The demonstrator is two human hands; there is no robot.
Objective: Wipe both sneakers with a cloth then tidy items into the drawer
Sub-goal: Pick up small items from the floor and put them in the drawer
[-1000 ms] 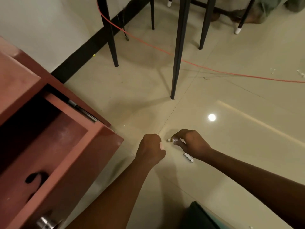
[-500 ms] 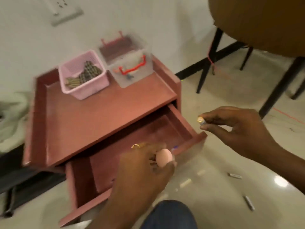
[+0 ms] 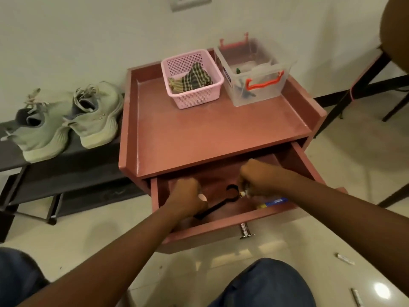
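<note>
While both hands are down inside the open drawer (image 3: 221, 232), the left hand (image 3: 187, 196) is curled around a pale rounded thing (image 3: 202, 197) that shows only at its fingertips; what it is cannot be told. The right hand (image 3: 254, 180) pinches a small cylinder (image 3: 242, 193) with a pale metal tip, pointing toward the left hand. Between the two hands, on the drawer bottom, lies a black hook-shaped tool (image 3: 221, 204), partly under the left hand. Just beside the right wrist, against the drawer's front wall, lies a blue pen-like item (image 3: 275, 202). A metal knob (image 3: 245, 231) sticks out of the drawer front, below the right forearm.

Beyond the hands is the red desk (image 3: 210, 134). At its far edge stand a pink basket (image 3: 192, 97) holding a checked cloth (image 3: 194, 79) and, touching or just beside it, a clear box (image 3: 254, 94) with an orange handle.

Far left of the left hand, the two pale green sneakers (image 3: 66, 120) sit side by side on a dark shoe rack (image 3: 73, 173), heels toward the camera.

Near right of the right forearm, two more small cylinders (image 3: 345, 259) lie on the tiled floor (image 3: 354, 173), well apart from each other. The person's knees (image 3: 265, 284) in blue jeans are at the bottom edge.
</note>
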